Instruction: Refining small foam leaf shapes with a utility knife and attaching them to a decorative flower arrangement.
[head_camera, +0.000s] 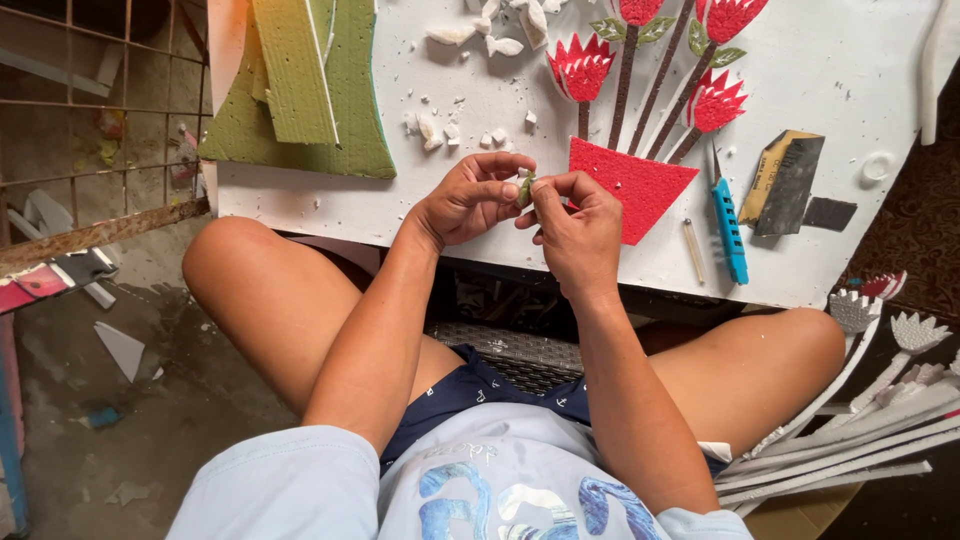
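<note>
In the head view, both hands meet just above the near edge of the white bench, held up close under the eyes, probably because the piece between them is so small. The left hand is closed, thumb and fingertips pinching a small green foam piece. The right hand is closed on the same piece from the other side, its fingers curled in. The piece sits in the air between the two sets of fingertips, clear of the bench surface, so it can be turned or worked without anything under it.

Just beyond the hands lies a red foam pot shape, with brown stems rising from it to red tulip heads and small green leaves. It lies flat, as an assembled picture would.

A blue utility knife lies just right of the pot, within the right hand's reach, and dark sandpaper sheets lie further right. White foam scraps are scattered on the bench beyond the left hand, likely offcuts. Green foam sheets lie stacked at the far left corner, out of the working space. White cut-out flowers on stems lie bundled beside the right knee, off the bench.
</note>
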